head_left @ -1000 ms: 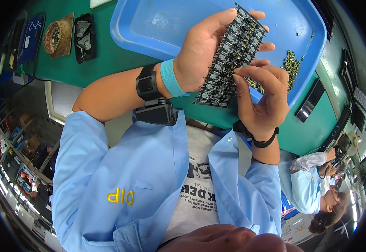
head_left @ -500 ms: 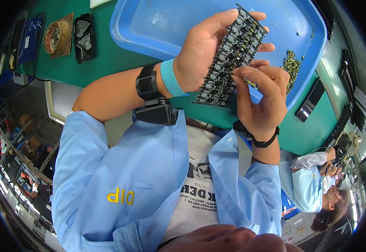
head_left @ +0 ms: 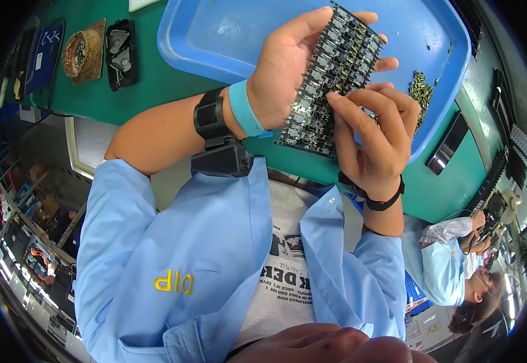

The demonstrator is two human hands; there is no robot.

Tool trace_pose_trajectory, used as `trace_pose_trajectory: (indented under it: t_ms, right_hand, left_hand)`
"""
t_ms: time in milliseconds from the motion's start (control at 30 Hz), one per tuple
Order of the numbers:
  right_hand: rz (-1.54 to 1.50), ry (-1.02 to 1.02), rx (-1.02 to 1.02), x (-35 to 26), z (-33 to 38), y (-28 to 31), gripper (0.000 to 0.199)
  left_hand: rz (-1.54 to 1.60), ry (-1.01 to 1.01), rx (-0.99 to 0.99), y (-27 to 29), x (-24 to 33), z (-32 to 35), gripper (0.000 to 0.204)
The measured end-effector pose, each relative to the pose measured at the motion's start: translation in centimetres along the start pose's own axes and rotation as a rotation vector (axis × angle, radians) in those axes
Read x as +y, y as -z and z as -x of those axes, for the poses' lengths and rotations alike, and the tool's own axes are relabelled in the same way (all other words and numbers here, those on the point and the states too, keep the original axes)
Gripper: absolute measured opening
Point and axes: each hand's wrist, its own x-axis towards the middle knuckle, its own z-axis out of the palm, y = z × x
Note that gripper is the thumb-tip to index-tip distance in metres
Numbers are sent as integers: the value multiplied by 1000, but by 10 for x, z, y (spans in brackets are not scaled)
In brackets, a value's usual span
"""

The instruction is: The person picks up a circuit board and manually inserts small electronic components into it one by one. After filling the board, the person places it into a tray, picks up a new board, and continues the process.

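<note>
My left hand (head_left: 284,69) is closed around a black panel of small circuit boards (head_left: 330,75), which it holds tilted over the front rim of a blue tray (head_left: 200,63). Its thumb lies along the panel's left edge, and the other fingertips show past the right edge. My right hand (head_left: 375,130) has its fingers curled, with the index fingertip touching the panel's face near the middle. Whatever lies between that finger and the thumb is hidden. Beside this hand, a heap of small yellow-and-black components (head_left: 420,97) sits in the tray; some show on the panel too.
A dark phone-like slab (head_left: 447,144) lies on the green table (head_left: 154,91), right of the tray. At the left are a black case (head_left: 121,54), a round crusted pot (head_left: 79,53) on a brown board, and a blue folder (head_left: 45,55). Another person (head_left: 451,266) works at the right.
The panel has shifted slightly left and turned a little more face-up. My right index finger has moved up and left on it, and the small piece seen at the fingertips is out of sight.
</note>
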Motion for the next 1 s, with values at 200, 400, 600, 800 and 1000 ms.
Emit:
trace_pose_trajectory:
  t_ms: [200,400,600,800,1000]
  right_hand:
    - [36,-8,-35,0,-2,10,42]
    - [27,37,29,13,-3,5,41]
    - [50,116,1,17,-2,12,40]
    - [47,119,-52,15,-4,18,45]
    - [63,146,-71,17,-5,23,41]
  left_hand:
    - [-354,-152,669,-24,-8,-6,53]
    - [-427,-132,641,-18,-7,-4,53]
    - [-437,-169,683,-23,-13,-7,54]
    - [-472,-143,661,-15,-9,-4,54]
    - [-589,-112,611,-5,-8,-5,55]
